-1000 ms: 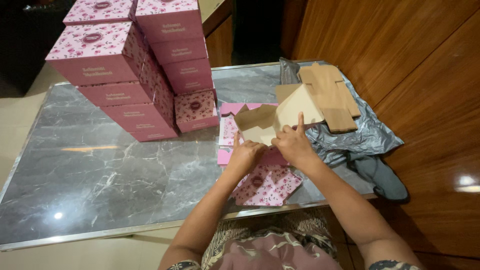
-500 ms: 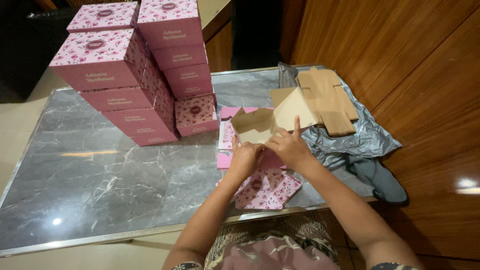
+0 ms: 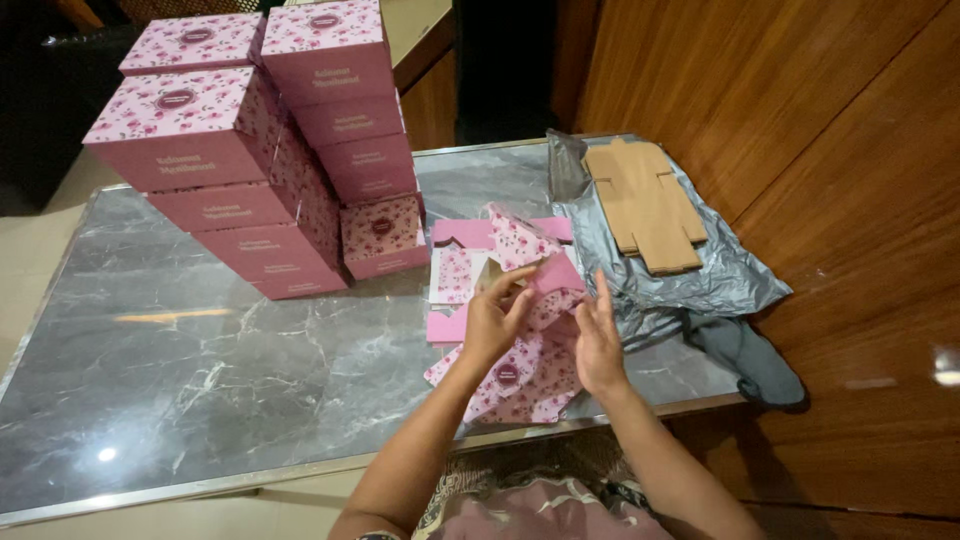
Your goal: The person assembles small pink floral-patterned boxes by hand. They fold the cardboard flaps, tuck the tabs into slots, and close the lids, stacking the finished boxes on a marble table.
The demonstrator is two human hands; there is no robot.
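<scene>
Head view, lower centre: pink floral carton (image 3: pixel 520 300) is now showing its printed side, brown interior turned away — left hand (image 3: pixel 492 320) fingers gripping its flap, right hand (image 3: pixel 598 345) open alongside, above the tabletop (image 3: pixel 220 350).

Left hand (image 3: pixel 497 318) hides the middle of the half-folded box (image 3: pixel 530 262) — whether the fingers pinch a flap cannot be told. Flat blanks (image 3: pixel 455 275) beside the box lie partly under it. Behind it, the box stacks (image 3: pixel 190 125) are cut off by the top edge.
</scene>
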